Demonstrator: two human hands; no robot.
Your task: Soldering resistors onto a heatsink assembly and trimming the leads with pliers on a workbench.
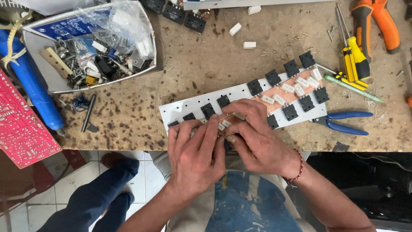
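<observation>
- Head view is showing both hands meeting over the near end of a long white board that is lying slantwise on the worn wooden tabletop.
- Left hand is pressing its fingers down on the board's near end, curled over it; whether it is pinching anything is hidden.
- Right hand is pinching a small white block resistor between thumb and fingertips, right against the left hand's fingers.
- Black square components are sitting in two rows along the board, with more white resistors lying on a copper-coloured strip between them.
- Blue-handled pliers are lying just beside the board's far end, on its right.
- Yellow-and-black screwdrivers are resting near the far end.
- Grey tray of mixed small parts and plastic bags is sitting well apart, at the upper left.
- Red circuit board is overhanging the tabletop's left edge.
</observation>
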